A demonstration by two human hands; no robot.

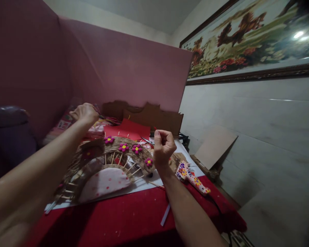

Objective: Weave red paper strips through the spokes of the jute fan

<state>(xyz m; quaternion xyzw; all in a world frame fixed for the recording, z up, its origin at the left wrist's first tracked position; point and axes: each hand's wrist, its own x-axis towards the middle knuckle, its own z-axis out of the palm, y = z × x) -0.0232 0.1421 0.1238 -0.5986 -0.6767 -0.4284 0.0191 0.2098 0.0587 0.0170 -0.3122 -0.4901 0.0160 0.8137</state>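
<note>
My left hand point(84, 112) is raised over the far left of the table, near plastic-wrapped packets, its fingers curled; what it holds, if anything, is hidden. My right hand point(164, 144) is pinched, with a small red tip showing above the thumb; the item itself is too small to name. Between my arms stands an arched twine-wrapped piece point(115, 147) with thin sticks and pink felt flowers point(136, 148) with yellow centres. A dotted white half-round cloth point(105, 183) fills its inner arch. Scissors point(146, 140) lie just left of my right hand.
A flower-patterned glue gun point(193, 178) lies on the right of the red-covered table point(118, 219), its cord running off the edge. Red sheets point(130, 129) and jagged brown cardboard point(151, 116) are behind the arch. A white stick point(165, 215) lies near the front.
</note>
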